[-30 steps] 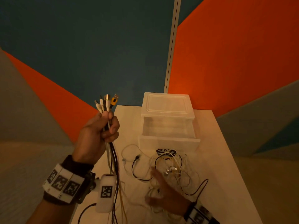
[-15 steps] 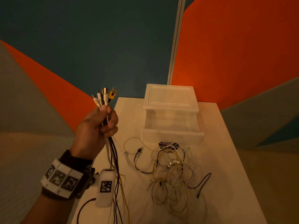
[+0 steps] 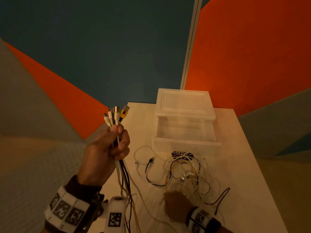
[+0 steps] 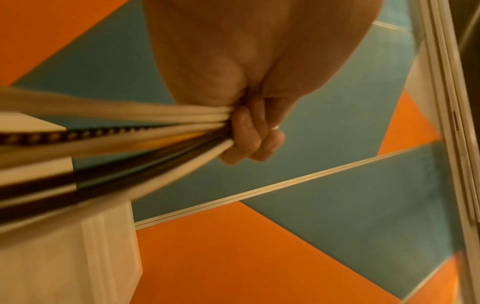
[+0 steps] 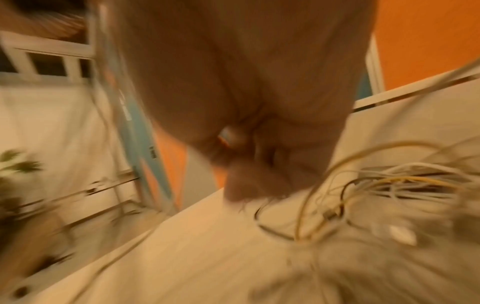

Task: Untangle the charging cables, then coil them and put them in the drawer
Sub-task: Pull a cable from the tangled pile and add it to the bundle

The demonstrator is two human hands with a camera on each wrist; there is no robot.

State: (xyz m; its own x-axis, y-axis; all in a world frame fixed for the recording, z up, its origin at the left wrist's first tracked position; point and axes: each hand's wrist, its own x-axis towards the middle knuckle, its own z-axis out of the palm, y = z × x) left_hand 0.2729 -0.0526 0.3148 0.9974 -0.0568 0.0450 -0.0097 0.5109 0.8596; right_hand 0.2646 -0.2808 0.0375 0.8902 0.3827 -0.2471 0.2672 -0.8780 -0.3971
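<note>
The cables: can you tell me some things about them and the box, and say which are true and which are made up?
1. The left hand grips a bunch of cables with the plugs pointing up. True.
2. The drawer is closed. False: it is pulled open.
3. A tangle of cables lies on the table in front of the drawer. True.
4. The tangle is already inside the drawer. False: it is on the table.
5. The right hand is up by the plugs. False: it is low, at the tangle's near edge.

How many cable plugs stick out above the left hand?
5, fanned just above the left hand: three white plugs, one dark plug between them, and one yellow USB plug rightmost. More may hide behind them.
</note>
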